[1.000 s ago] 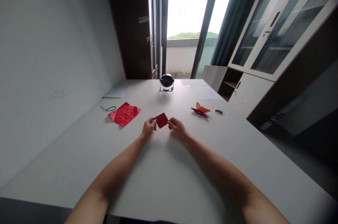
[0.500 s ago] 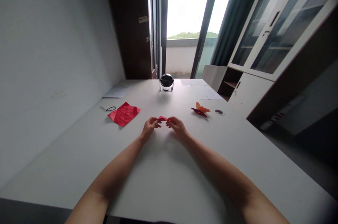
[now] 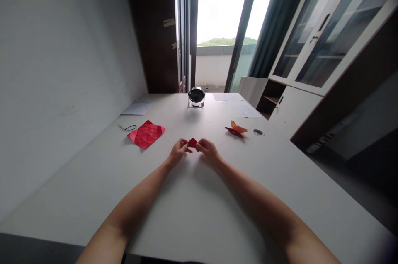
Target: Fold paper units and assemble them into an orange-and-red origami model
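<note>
A small folded red paper [image 3: 192, 143] is held up between my two hands, its pointed top showing above the fingers. My left hand [image 3: 179, 149] pinches its left corner. On the opposite side, my right hand [image 3: 207, 148] grips the right corner between thumb and fingers. Parts of the paper's edges are hidden by the fingertips. To the left lies a creased red paper sheet [image 3: 146, 134], spread out with fold lines across it. On the right, an orange folded paper piece [image 3: 239, 127] rests against a dark red folded paper piece [image 3: 235, 132].
A black cord loop [image 3: 129, 127] lies beside the red sheet. At the white table's [image 3: 192, 206] far end stands a round black device [image 3: 196, 96] on a metal stand. White papers [image 3: 137, 107] lie at the far left. A cable-hole ring [image 3: 258, 132] sits at the right.
The small red paper has tilted, so a larger, darker triangular face shows now. Both hands have shifted only slightly; the other things stay put.
</note>
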Motion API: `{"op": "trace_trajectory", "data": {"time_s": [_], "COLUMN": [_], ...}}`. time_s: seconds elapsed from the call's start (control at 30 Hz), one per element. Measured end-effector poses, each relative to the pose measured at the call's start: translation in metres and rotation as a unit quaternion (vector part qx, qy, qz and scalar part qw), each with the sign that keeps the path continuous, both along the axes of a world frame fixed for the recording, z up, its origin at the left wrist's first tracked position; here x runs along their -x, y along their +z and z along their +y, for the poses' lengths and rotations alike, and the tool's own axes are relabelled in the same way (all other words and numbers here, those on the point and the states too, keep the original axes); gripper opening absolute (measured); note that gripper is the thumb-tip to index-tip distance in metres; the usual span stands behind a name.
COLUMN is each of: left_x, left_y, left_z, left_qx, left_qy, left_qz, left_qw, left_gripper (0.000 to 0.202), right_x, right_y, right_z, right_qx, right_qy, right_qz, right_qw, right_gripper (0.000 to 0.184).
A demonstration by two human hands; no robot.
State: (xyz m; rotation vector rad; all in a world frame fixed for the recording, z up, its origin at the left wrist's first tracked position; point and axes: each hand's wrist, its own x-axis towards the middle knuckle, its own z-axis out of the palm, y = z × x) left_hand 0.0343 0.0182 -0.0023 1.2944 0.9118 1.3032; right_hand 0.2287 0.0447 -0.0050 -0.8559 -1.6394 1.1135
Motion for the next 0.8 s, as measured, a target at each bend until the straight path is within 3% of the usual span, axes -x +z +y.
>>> {"op": "trace_trajectory", "data": {"time_s": [0.2, 0.43, 0.63, 0.8], "left_x": [-0.001, -0.002, -0.002, 0.000], "left_y": [0.000, -0.005, -0.010, -0.008], "left_z": [-0.002, 0.001, 0.000, -0.004], "left_qx": [0.003, -0.022, -0.054, -0.063], "left_qy": [-0.014, -0.020, -0.013, 0.029], "left_qz": [0.023, 0.000, 0.073, 0.154], "left_qw": [1.000, 1.000, 0.996, 0.986], "left_gripper": [0.042, 0.034, 0.029, 0.030], "right_x": [0.001, -0.002, 0.000, 0.003], "right_y": [-0.003, -0.007, -0.004, 0.004], "right_z": [0.004, 0.007, 0.000, -0.007], "right_qx": [-0.001, 0.005, 0.000, -0.028], "right_qy": [-0.025, -0.013, -0.001, 0.014], "right_qz": [-0.005, -0.037, -0.084, -0.147], "right_qw": [1.000, 0.999, 0.996, 0.989], "right_gripper": [0.037, 0.031, 0.021, 0.018]}}
